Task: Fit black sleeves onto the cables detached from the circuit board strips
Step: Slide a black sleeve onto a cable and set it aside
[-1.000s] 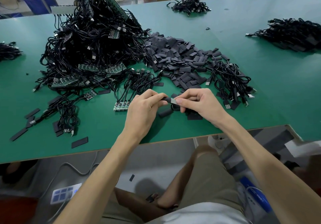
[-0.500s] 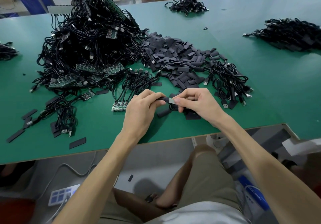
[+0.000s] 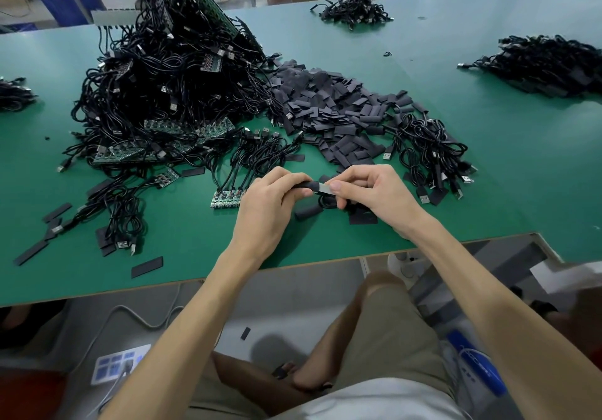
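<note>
My left hand (image 3: 270,204) pinches a black sleeve (image 3: 308,186) near the table's front edge. My right hand (image 3: 371,191) pinches the end of a black cable (image 3: 325,203) whose light tip (image 3: 323,188) meets the sleeve's mouth. The cable's loop hangs under my right fingers. A small circuit board strip (image 3: 226,198) with several cables attached lies just left of my left hand. A heap of loose black sleeves (image 3: 329,110) lies beyond my hands. A big pile of cables and board strips (image 3: 169,93) rises at the back left.
A bundle of cables with USB plugs (image 3: 433,155) lies right of my hands. More cable piles sit at the far right (image 3: 547,64), far back (image 3: 355,12) and left edge (image 3: 13,93). Stray sleeves (image 3: 146,266) dot the green table (image 3: 488,175) at the front left.
Both hands stay together at the same spot, still working the sleeve and cable end; the view has shifted slightly.
</note>
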### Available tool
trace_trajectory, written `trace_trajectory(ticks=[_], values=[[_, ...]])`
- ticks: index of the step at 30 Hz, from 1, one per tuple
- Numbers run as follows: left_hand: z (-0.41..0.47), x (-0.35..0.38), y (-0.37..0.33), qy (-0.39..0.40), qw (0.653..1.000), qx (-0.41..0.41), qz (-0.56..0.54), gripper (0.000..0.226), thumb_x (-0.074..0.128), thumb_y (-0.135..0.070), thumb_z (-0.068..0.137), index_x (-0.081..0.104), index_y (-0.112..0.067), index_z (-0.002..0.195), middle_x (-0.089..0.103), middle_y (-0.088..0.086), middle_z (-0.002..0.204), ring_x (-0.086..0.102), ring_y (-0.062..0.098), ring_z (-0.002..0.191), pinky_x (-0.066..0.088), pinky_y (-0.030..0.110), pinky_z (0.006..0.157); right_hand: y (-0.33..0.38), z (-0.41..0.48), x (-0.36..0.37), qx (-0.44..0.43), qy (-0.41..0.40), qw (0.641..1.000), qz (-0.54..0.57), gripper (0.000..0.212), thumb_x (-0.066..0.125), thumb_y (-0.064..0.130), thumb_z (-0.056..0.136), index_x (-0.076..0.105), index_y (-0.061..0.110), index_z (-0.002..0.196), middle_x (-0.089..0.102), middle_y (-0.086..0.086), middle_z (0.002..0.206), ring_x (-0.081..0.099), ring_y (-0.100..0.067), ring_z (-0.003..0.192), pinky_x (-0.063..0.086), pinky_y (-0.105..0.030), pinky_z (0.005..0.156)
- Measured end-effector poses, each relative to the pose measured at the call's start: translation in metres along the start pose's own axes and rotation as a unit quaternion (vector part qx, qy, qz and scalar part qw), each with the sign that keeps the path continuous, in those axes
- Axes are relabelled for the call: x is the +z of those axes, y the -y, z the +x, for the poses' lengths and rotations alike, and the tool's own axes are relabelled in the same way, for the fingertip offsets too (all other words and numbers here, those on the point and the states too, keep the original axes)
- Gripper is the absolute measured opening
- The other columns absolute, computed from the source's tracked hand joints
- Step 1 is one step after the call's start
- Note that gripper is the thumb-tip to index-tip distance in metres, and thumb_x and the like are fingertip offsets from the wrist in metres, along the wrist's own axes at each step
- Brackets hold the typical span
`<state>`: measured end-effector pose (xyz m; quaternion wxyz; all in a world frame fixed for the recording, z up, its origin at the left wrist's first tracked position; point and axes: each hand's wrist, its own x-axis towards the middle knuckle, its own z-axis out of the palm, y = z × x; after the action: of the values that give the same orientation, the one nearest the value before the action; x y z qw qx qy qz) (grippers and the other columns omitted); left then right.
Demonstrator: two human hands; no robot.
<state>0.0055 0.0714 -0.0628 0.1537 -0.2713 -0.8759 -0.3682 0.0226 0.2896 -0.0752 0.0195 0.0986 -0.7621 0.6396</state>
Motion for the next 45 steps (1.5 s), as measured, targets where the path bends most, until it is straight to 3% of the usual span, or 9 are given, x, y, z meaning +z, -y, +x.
trace_trajectory(ticks=[11, 16, 20, 27, 30, 34, 40, 45], values=[[-0.0001, 0.0015, 0.0029, 0.035, 0.998, 0.044, 0.02, 0.018, 0.068, -0.021, 0.096, 0.075, -0.015, 0.112, 0.066, 0.0, 0.098, 0.06, 0.028, 0.081, 0.049, 0.051, 0.079, 0.0027, -0.0002, 0.0015, -0.01, 0.003, 1.0, -0.007, 0.012, 0.076, 0.014, 0.091, 0.076, 0.004, 0.098, 0.073, -0.006, 0.069, 0.066, -0.013, 0.067, 0.049, -0.017, 0.074], [-0.001, 0.0015, -0.0001, -0.016, 0.999, 0.009, 0.05, 0.02, 0.068, -0.026, 0.097, 0.077, -0.014, 0.111, 0.068, 0.0, 0.099, 0.058, 0.028, 0.079, 0.048, 0.049, 0.077, 0.0038, 0.0008, 0.0023, -0.01, -0.023, 1.0, 0.005, 0.017, 0.081, 0.01, 0.085, 0.073, 0.004, 0.099, 0.078, -0.006, 0.082, 0.072, -0.013, 0.076, 0.054, -0.019, 0.076], [0.0001, 0.001, -0.0001, -0.016, 0.999, -0.004, 0.045, 0.021, 0.068, -0.025, 0.097, 0.077, -0.012, 0.112, 0.068, 0.002, 0.099, 0.06, 0.031, 0.081, 0.049, 0.05, 0.079, 0.0023, 0.0024, 0.0029, -0.023, -0.058, 0.998, -0.008, 0.011, 0.081, 0.006, 0.085, 0.075, 0.01, 0.093, 0.074, 0.003, 0.082, 0.065, -0.009, 0.074, 0.052, -0.019, 0.072], [-0.0008, 0.0017, 0.0034, 0.039, 0.999, 0.011, 0.009, 0.024, 0.066, -0.026, 0.098, 0.076, -0.011, 0.114, 0.064, 0.001, 0.095, 0.059, 0.025, 0.081, 0.05, 0.043, 0.076, 0.0018, 0.0007, 0.0015, -0.008, -0.072, 0.997, -0.035, 0.008, 0.08, 0.015, 0.088, 0.079, 0.009, 0.091, 0.076, -0.002, 0.077, 0.064, -0.009, 0.069, 0.051, -0.023, 0.07], [-0.0022, 0.0028, 0.0029, 0.056, 0.998, 0.021, 0.003, 0.023, 0.066, -0.026, 0.098, 0.077, -0.01, 0.111, 0.063, 0.002, 0.091, 0.058, 0.025, 0.078, 0.05, 0.042, 0.073, 0.0017, 0.0004, 0.001, 0.001, -0.07, 0.997, -0.03, 0.012, 0.077, 0.019, 0.091, 0.078, 0.007, 0.089, 0.076, -0.002, 0.075, 0.062, -0.013, 0.068, 0.052, -0.033, 0.073], [-0.0019, 0.0029, 0.0024, 0.05, 0.998, 0.029, 0.01, 0.024, 0.064, -0.026, 0.099, 0.076, -0.009, 0.111, 0.062, 0.001, 0.089, 0.055, 0.021, 0.075, 0.049, 0.04, 0.069, 0.002, 0.0001, 0.0015, 0.01, -0.07, 0.997, -0.026, 0.018, 0.077, 0.025, 0.091, 0.076, 0.008, 0.086, 0.075, -0.005, 0.074, 0.059, -0.018, 0.067, 0.049, -0.041, 0.072], [-0.0045, 0.0041, -0.0025, 0.04, 0.997, 0.047, 0.049, 0.022, 0.066, -0.025, 0.099, 0.068, -0.015, 0.118, 0.066, 0.001, 0.102, 0.06, 0.03, 0.084, 0.051, 0.047, 0.078, 0.0034, 0.0003, 0.0046, 0.014, -0.071, 0.997, -0.039, 0.023, 0.076, 0.027, 0.093, 0.074, 0.006, 0.084, 0.073, -0.006, 0.07, 0.057, -0.019, 0.065, 0.048, -0.039, 0.071], [-0.0051, 0.0038, -0.002, 0.001, 0.994, 0.072, 0.087, 0.021, 0.069, -0.021, 0.096, 0.067, -0.015, 0.116, 0.061, 0.0, 0.104, 0.059, 0.027, 0.078, 0.051, 0.044, 0.077, 0.004, 0.0005, 0.0049, 0.015, -0.075, 0.996, -0.054, 0.024, 0.074, 0.03, 0.094, 0.073, 0.008, 0.083, 0.073, -0.005, 0.07, 0.059, -0.016, 0.065, 0.05, -0.039, 0.071]])
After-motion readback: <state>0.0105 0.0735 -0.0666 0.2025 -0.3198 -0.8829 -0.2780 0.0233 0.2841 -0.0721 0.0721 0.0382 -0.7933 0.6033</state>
